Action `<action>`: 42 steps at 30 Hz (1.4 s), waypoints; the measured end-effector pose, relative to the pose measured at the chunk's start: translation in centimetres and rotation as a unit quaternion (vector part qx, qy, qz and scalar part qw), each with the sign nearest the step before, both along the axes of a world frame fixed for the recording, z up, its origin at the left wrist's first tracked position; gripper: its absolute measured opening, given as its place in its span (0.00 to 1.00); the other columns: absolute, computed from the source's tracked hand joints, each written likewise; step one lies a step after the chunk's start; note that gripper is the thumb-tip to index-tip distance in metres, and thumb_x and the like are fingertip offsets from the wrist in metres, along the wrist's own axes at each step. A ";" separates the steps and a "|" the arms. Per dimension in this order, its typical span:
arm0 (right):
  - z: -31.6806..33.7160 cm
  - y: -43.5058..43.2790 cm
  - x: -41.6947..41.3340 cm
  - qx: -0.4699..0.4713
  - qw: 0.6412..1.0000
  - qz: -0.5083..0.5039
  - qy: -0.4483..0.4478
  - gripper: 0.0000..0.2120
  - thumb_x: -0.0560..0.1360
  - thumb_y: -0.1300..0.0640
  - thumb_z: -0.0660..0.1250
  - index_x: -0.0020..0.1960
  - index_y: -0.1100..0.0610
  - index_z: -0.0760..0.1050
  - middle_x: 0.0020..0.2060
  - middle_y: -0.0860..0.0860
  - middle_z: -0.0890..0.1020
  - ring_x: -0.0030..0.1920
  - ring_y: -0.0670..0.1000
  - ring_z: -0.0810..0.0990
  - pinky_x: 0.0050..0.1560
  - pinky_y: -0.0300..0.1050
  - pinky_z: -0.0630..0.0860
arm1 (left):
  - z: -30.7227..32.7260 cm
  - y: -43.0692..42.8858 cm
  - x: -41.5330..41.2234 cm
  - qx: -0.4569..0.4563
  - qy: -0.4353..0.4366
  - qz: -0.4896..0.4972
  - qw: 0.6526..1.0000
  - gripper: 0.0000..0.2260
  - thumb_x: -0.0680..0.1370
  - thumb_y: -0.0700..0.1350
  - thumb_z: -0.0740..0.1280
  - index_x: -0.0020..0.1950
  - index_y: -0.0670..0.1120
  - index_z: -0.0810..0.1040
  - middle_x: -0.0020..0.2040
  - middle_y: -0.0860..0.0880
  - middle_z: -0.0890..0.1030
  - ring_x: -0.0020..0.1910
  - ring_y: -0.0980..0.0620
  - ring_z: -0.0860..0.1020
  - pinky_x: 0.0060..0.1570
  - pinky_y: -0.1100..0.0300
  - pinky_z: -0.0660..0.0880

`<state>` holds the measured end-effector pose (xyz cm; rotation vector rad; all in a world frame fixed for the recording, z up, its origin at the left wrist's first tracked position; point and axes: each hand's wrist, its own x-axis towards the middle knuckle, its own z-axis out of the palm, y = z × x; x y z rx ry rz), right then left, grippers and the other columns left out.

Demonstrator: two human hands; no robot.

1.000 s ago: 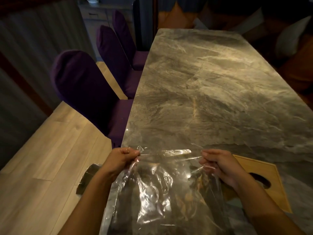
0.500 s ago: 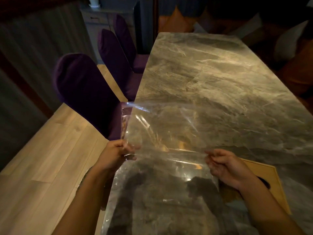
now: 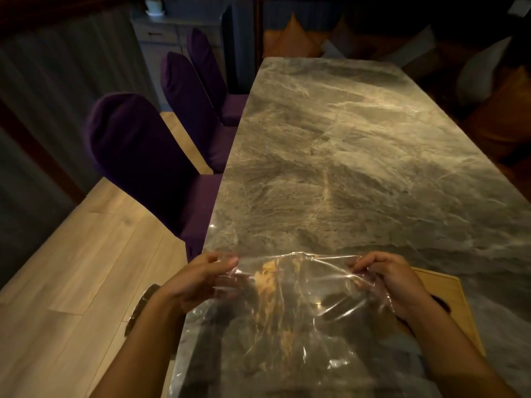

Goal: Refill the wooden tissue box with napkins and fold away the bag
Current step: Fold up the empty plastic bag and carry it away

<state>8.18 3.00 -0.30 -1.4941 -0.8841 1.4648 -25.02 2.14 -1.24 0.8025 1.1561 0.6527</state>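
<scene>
A clear, crinkled plastic bag (image 3: 293, 305) is stretched between both hands over the near end of the marble table (image 3: 330, 156). My left hand (image 3: 198, 280) pinches its top left corner and my right hand (image 3: 385, 280) pinches its top right corner. The bag hangs down towards me, and its top edge runs roughly level between the two hands. The wooden tissue box (image 3: 448, 300) lies on the table at the near right, behind my right wrist; part of its dark oval slot shows. Whether napkins are inside cannot be seen.
Three purple chairs (image 3: 138, 156) line the table's left side above a light wood floor (image 3: 86, 268). Orange cushions (image 3: 290, 38) and a white pillow sit in the dark at the far end and right. A grey cabinet (image 3: 161, 33) stands at the back left.
Half a second ago the bag's upper flap stood spread high above the hands; now that flap is down and the top edge lies at hand level. Both hands stayed close to the same place.
</scene>
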 end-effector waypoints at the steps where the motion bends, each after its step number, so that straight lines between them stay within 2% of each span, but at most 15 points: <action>1: 0.1 0.0 0.0 0.003 1.000 -0.014 -0.007 0.18 0.68 0.78 0.51 0.29 0.67 0.75 0.30 0.54 0.84 0.34 0.52 0.80 0.25 0.40 0.78 | -0.1 0.0 0.1 0.000 -0.004 0.005 1.000 0.27 0.61 0.51 0.78 0.56 0.44 0.77 0.53 0.38 0.83 0.54 0.39 0.81 0.56 0.42 0.76; 5: 0.3 -0.2 -0.4 0.017 0.999 -0.039 -0.012 0.17 0.68 0.79 0.51 0.32 0.67 0.75 0.31 0.58 0.82 0.34 0.54 0.78 0.23 0.39 0.76 | -0.1 0.2 1.2 0.048 0.125 0.065 0.989 0.11 0.71 0.39 0.72 0.50 0.36 0.77 0.42 0.40 0.83 0.41 0.44 0.82 0.51 0.45 0.78; 7: 0.4 -0.3 -0.7 0.023 0.999 -0.029 -0.029 0.16 0.68 0.79 0.52 0.32 0.68 0.76 0.27 0.55 0.82 0.30 0.51 0.78 0.21 0.36 0.74 | -0.2 0.4 1.5 0.078 0.129 0.116 0.982 0.09 0.74 0.38 0.68 0.48 0.32 0.77 0.41 0.39 0.81 0.37 0.47 0.81 0.43 0.52 0.80; 9: 0.4 -0.3 -0.8 0.029 0.998 -0.018 -0.053 0.16 0.68 0.79 0.54 0.33 0.68 0.77 0.30 0.52 0.84 0.32 0.50 0.79 0.23 0.34 0.74 | 0.4 0.5 1.5 0.104 0.106 0.166 0.975 0.07 0.76 0.38 0.65 0.49 0.34 0.78 0.40 0.40 0.81 0.34 0.50 0.82 0.36 0.57 0.81; 13: 0.5 -0.2 -0.5 0.136 0.968 0.006 -0.211 0.21 0.70 0.77 0.58 0.32 0.55 0.78 0.41 0.51 0.80 0.44 0.47 0.77 0.39 0.25 0.71 | 2.6 0.6 1.5 0.202 0.143 0.141 0.959 0.05 0.77 0.36 0.62 0.45 0.40 0.77 0.32 0.46 0.83 0.31 0.53 0.82 0.31 0.61 0.80; 17: 1.3 0.0 -0.6 0.217 0.871 0.067 -0.436 0.11 0.71 0.64 0.69 0.51 0.53 0.79 0.54 0.48 0.74 0.62 0.51 0.69 0.63 0.47 0.60 | 5.4 1.1 1.8 0.282 0.199 0.041 0.938 0.06 0.77 0.36 0.61 0.43 0.41 0.77 0.32 0.51 0.84 0.31 0.55 0.82 0.34 0.62 0.80; 20: 2.8 0.3 -1.8 0.206 0.895 0.189 -0.348 0.21 0.69 0.55 0.72 0.61 0.46 0.73 0.60 0.44 0.73 0.64 0.46 0.69 0.65 0.46 0.63 | 7.1 1.7 2.6 0.315 0.229 -0.035 0.920 0.05 0.77 0.37 0.63 0.45 0.41 0.78 0.34 0.50 0.84 0.36 0.51 0.84 0.41 0.57 0.81; 22: 3.4 0.6 -2.8 0.191 0.886 0.255 -0.338 0.28 0.67 0.51 0.73 0.65 0.43 0.68 0.64 0.43 0.71 0.65 0.44 0.67 0.66 0.44 0.63 | 8.0 1.8 3.5 0.338 0.247 -0.085 0.904 0.04 0.77 0.38 0.64 0.45 0.42 0.78 0.36 0.48 0.84 0.39 0.50 0.84 0.45 0.56 0.81; 24: 3.5 1.0 -3.5 0.194 0.874 0.291 -0.337 0.29 0.67 0.52 0.74 0.65 0.46 0.69 0.61 0.42 0.74 0.60 0.36 0.69 0.63 0.32 0.64 | 8.8 1.8 4.4 0.366 0.269 -0.131 0.881 0.04 0.77 0.39 0.64 0.45 0.44 0.78 0.38 0.49 0.84 0.40 0.54 0.83 0.46 0.61 0.80; 25: 3.7 1.1 -3.9 0.194 0.874 0.306 -0.324 0.25 0.67 0.55 0.74 0.62 0.48 0.72 0.55 0.41 0.76 0.53 0.30 0.71 0.56 0.25 0.66 | 9.2 1.8 4.8 0.378 0.277 -0.149 0.871 0.04 0.77 0.40 0.64 0.46 0.45 0.78 0.39 0.51 0.83 0.40 0.57 0.83 0.46 0.64 0.79; 27: 4.3 1.2 -4.4 0.197 0.875 0.326 -0.299 0.11 0.68 0.60 0.73 0.47 0.49 0.78 0.40 0.41 0.78 0.38 0.30 0.74 0.42 0.25 0.69 | 9.7 1.8 5.4 0.392 0.280 -0.176 0.858 0.03 0.77 0.41 0.64 0.46 0.45 0.78 0.38 0.52 0.83 0.40 0.59 0.82 0.44 0.67 0.77; 29: 4.5 1.2 -4.2 0.200 0.884 0.317 -0.280 0.11 0.68 0.63 0.72 0.36 0.48 0.76 0.32 0.43 0.76 0.32 0.34 0.74 0.37 0.28 0.69 | 10.0 1.9 5.4 0.392 0.282 -0.186 0.856 0.04 0.76 0.44 0.65 0.46 0.45 0.79 0.37 0.51 0.83 0.38 0.58 0.82 0.43 0.65 0.78; 33: 4.4 0.9 -3.0 0.197 0.914 0.262 -0.237 0.10 0.68 0.66 0.72 0.35 0.52 0.78 0.31 0.48 0.79 0.32 0.37 0.76 0.37 0.30 0.73 | 10.7 2.6 3.8 0.324 0.238 -0.144 0.904 0.20 0.69 0.59 0.67 0.45 0.41 0.79 0.34 0.45 0.84 0.35 0.53 0.83 0.35 0.66 0.77; 36: 4.3 0.6 -1.9 0.187 0.953 0.180 -0.155 0.08 0.67 0.71 0.71 0.36 0.59 0.78 0.29 0.50 0.81 0.31 0.41 0.80 0.35 0.33 0.77 | 10.3 2.6 1.9 0.293 0.157 -0.128 0.934 0.34 0.62 0.70 0.67 0.46 0.39 0.79 0.39 0.44 0.85 0.38 0.51 0.83 0.36 0.69 0.76; 42: 4.0 0.1 -1.5 0.156 0.986 0.050 0.036 0.06 0.66 0.73 0.68 0.38 0.63 0.77 0.26 0.53 0.83 0.28 0.49 0.82 0.29 0.37 0.77 | 6.2 2.7 1.9 0.245 -0.017 -0.022 0.969 0.31 0.59 0.66 0.72 0.54 0.48 0.80 0.55 0.41 0.82 0.53 0.46 0.81 0.51 0.54 0.79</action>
